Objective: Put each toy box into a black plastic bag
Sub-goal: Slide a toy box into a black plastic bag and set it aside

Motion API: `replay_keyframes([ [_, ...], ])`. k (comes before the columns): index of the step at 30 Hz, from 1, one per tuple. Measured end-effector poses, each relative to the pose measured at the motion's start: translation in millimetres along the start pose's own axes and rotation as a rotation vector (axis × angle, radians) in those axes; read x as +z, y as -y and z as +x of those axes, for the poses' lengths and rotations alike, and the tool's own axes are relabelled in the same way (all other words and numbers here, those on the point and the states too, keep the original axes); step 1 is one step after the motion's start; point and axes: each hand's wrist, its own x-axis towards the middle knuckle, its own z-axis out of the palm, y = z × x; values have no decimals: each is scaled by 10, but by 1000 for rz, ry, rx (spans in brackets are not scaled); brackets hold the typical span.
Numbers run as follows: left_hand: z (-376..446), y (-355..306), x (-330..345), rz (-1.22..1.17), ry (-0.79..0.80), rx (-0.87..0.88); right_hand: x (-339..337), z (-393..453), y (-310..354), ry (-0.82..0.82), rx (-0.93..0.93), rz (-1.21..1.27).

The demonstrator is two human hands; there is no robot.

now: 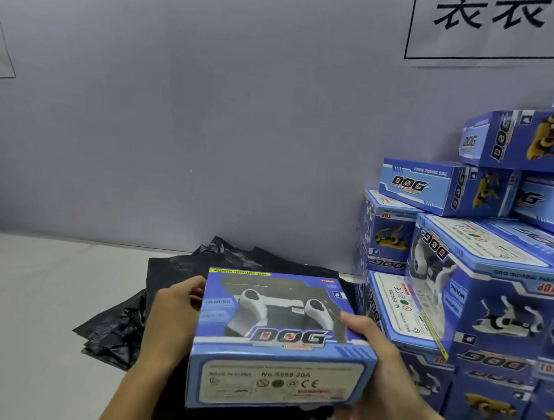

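The toy box (281, 338) is a glossy blue cardboard carton, rectangular, with a clear window showing a white plastic dog and "DOG" lettered across the front; its near end carries a pale label panel whose small print is too blurred to read beyond a model number. It sits in the air between the two hands, tilted window-up. The left hand (170, 316) clasps the box's left side, fingers curled round the far edge. The right hand (374, 353) clamps the right side, thumb lying on the top face, the fingers tucked out of sight underneath. Just beneath and beyond both hands lies a heap of black plastic bags (169, 284), thin, crinkled and shiny, spread flat on the pale, smooth desk (39, 309); the box covers their middle. Right of the right hand rises a stack of boxes (477, 284) of the same kind, some upside down, cut off by the frame edge. Behind stands a matt grey wall (210, 110).
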Motion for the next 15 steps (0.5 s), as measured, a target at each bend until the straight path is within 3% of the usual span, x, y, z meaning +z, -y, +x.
replay_keyframes([
  [3, 37, 41, -38, 27, 5, 22, -79, -31, 73, 26, 70, -44],
  [5, 75, 73, -47, 43, -67, 23, -80, -56, 93, -48, 93, -133],
  [7, 97, 64, -48, 61, -130, 36, -140, -127, -11, 49, 6, -282],
  [9, 93, 36, -41, 58, -167, 56, -153, -75, -67, -18, -39, -360],
  [12, 68, -7, -34, 60, -173, 82, -78, 85, 2, -142, 86, -293],
  [14, 55, -29, -39, 111, -141, 116, -51, -30, -30, -33, 155, -233],
  [15, 48, -35, -48, 148, -115, 143, -50, -46, -6, 74, 110, -325],
])
